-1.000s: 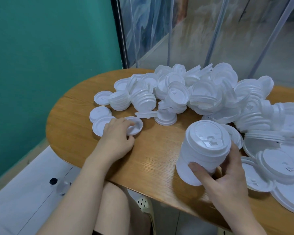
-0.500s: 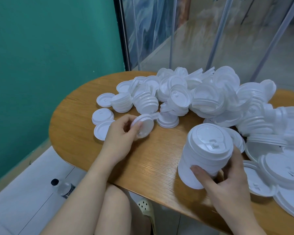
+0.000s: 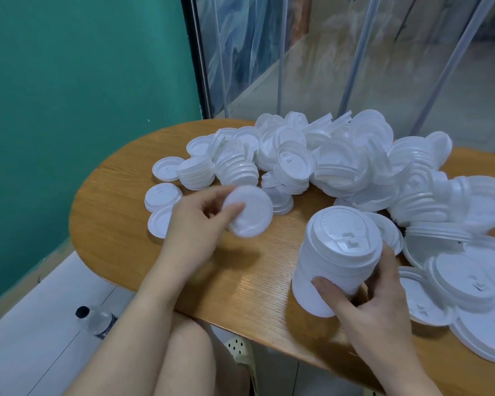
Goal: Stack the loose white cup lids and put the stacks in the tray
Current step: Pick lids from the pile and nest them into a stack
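My right hand (image 3: 366,304) grips a tall stack of white lids (image 3: 335,252), tilted and resting near the front of the wooden table (image 3: 255,270). A single white lid (image 3: 250,212) is pinched in my left hand (image 3: 195,227), lifted off the table, left of the stack and a short gap away from it. A big heap of loose white lids (image 3: 340,164) covers the back and right of the table. Three single lids (image 3: 162,197) lie flat at the left end. No tray is in view.
Larger flat lids (image 3: 466,278) spread along the right front edge. Green wall on the left, clear plastic curtain strips behind the table. A plastic bottle (image 3: 96,321) lies on the floor below the table's left end. My knees sit under the front edge.
My left hand picked one lid off the table at the left and lifted it, carrying it rightward toward the stack. The right hand kept holding the stack in place.
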Available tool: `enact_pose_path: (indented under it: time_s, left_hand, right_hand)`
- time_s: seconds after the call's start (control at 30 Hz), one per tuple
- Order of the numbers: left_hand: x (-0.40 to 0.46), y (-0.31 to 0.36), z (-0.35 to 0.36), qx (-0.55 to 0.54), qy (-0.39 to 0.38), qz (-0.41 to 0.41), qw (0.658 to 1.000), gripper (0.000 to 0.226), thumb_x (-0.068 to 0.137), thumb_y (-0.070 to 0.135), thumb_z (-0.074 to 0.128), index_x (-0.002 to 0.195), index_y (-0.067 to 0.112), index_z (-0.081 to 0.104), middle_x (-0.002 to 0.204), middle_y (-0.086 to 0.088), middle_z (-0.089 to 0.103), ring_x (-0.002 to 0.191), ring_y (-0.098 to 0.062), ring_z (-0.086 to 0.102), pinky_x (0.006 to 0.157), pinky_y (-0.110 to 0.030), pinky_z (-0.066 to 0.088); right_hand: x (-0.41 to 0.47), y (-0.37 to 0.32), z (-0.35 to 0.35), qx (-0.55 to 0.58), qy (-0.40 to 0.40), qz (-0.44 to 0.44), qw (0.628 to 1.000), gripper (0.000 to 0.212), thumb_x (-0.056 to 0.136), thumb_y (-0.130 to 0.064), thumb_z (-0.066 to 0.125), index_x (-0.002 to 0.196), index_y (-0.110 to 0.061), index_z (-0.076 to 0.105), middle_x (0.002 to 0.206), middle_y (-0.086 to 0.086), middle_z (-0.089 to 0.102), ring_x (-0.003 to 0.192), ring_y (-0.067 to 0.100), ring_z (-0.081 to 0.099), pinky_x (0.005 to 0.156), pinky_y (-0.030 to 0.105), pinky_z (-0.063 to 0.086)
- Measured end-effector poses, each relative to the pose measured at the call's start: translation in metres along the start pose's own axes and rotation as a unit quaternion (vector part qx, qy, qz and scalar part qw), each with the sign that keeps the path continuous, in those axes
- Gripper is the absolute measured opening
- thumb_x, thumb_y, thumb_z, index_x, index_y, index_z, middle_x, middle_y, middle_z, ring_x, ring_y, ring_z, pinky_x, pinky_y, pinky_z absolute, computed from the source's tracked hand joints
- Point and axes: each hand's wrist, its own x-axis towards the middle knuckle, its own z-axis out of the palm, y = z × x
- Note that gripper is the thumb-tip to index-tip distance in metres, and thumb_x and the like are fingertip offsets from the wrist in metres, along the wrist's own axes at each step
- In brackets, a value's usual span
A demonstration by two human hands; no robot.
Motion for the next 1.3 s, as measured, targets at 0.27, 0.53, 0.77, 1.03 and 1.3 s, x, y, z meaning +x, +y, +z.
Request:
enact_pose_path:
  time_s: [0.27,0.53,0.77,1.03,1.3]
  left_hand:
    - [-0.01,0.078,0.021,-0.173,-0.178,-0.011,0.969,0.027,0.087,0.035,0.072,0.104,0.015,0.08,0.075,0.003,0.07,0.065,-0.005,0.055,0.064,-0.019,0.044]
    - [-0.019,0.076,0.052,-0.044,-0.161,0.001,0.986,0.017,0.092,0.035,0.075,0.087,0.019,0.077,0.081,-0.017,0.067,0.06,-0.005,0.051,0.055,-0.015,0.043]
    - [-0.019,0.075,0.06,-0.017,-0.178,-0.007,0.984,0.02,0.091,0.034,0.076,0.082,0.017,0.075,0.064,0.002,0.053,0.055,-0.004,0.044,0.052,-0.011,0.036]
    - [-0.017,0.066,0.057,-0.039,-0.197,-0.015,0.98,0.025,0.093,0.033,0.074,0.081,0.012,0.072,0.064,0.004,0.049,0.057,-0.003,0.043,0.055,-0.011,0.036]
    - [0.015,0.032,0.03,0.022,-0.108,-0.018,0.994,0.042,0.099,0.056,0.058,0.087,0.019,0.075,0.072,0.015,0.063,0.066,0.0,0.055,0.067,-0.018,0.044]
  right_hand:
    - [-0.001,-0.002,0.0,-0.004,-0.006,0.012,1.0,0.081,0.061,-0.046,0.092,0.126,-0.064,0.047,0.127,-0.027,0.062,0.118,0.0,0.061,0.091,0.028,0.053]
    - [0.0,-0.002,0.0,0.013,-0.013,0.024,1.0,0.083,0.057,-0.05,0.088,0.129,-0.059,0.048,0.127,-0.022,0.065,0.117,0.005,0.064,0.091,0.031,0.055]
    - [0.0,-0.003,0.0,0.013,-0.014,0.015,1.0,0.08,0.057,-0.054,0.085,0.124,-0.069,0.046,0.126,-0.029,0.063,0.118,-0.001,0.061,0.086,0.016,0.055]
    - [0.0,-0.004,0.0,0.004,-0.021,-0.001,1.0,0.079,0.058,-0.055,0.084,0.125,-0.069,0.045,0.129,-0.027,0.062,0.122,0.002,0.06,0.087,0.019,0.055]
    - [0.0,-0.005,-0.001,-0.004,-0.019,0.0,1.0,0.078,0.053,-0.06,0.083,0.118,-0.076,0.044,0.126,-0.036,0.058,0.119,-0.009,0.055,0.084,0.006,0.049]
